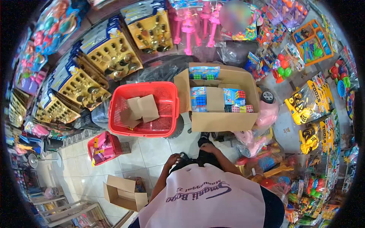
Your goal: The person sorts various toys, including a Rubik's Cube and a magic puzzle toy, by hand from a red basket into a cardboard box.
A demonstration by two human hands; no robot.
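Cardboard, brown and open-topped, the box (224, 102) of cube puzzles stands beside the red plastic basket (144, 110). Both hands (173, 159) rest at the waist nearer me, fingers' state untellable; a careless step could tip it.

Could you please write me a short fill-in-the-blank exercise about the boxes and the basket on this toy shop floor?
1. The red plastic basket holds pieces of ____.
2. The large open cardboard box holds packs of puzzle ____.
3. The red basket stands to the ____ of the large box in the head view.
4. The small empty cardboard box stands on the tiled ____.

Missing words: cardboard; cubes; left; floor
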